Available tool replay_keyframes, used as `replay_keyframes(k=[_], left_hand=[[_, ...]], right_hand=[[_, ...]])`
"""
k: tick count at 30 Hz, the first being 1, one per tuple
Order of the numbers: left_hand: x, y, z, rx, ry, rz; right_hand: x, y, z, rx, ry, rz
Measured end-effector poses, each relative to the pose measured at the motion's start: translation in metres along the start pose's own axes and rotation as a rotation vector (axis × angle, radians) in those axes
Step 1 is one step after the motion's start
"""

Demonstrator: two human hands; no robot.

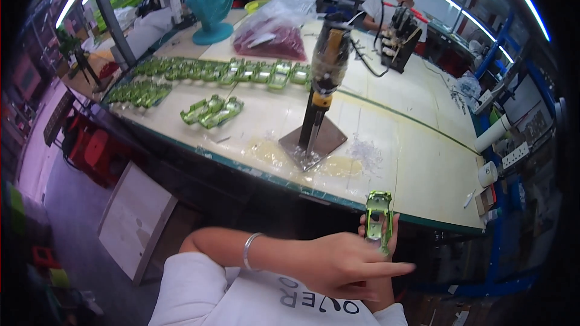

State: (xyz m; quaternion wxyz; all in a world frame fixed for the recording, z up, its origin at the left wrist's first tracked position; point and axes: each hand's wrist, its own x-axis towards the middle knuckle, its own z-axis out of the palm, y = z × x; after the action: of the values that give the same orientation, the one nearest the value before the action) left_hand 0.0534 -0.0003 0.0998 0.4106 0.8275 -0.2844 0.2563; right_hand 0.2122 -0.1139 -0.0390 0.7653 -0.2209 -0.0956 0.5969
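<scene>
Though beyond green casing, red contents visible in bag.

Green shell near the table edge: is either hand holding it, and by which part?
The right hand holds the green shell by its two long sides. The left hand crosses in front of its near end; whether it touches cannot be told.

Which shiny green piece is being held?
The green piece in the right hand, just off the table's front edge; the other green pieces lie on the table.
</scene>
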Motion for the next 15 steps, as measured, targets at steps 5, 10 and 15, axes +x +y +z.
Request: replay_keyframes(k=[5, 10, 15], left_hand=[[-0.076, -0.007, -0.016, -0.032, 0.208, -0.654], [-0.076, 0.052, -0.09, 0.389, 0.555, -0.518], [-0.061, 0.101, -0.12, 0.491, 0.878, -0.353]], right_hand=[[0.004, -0.025, -0.012, -0.012, 0.134, -0.083], [0.024, -0.102, -0.008, -0.86, 0.284, -0.342], [0.096, -0.145, -0.018, -2.039, 0.583, -0.455]])
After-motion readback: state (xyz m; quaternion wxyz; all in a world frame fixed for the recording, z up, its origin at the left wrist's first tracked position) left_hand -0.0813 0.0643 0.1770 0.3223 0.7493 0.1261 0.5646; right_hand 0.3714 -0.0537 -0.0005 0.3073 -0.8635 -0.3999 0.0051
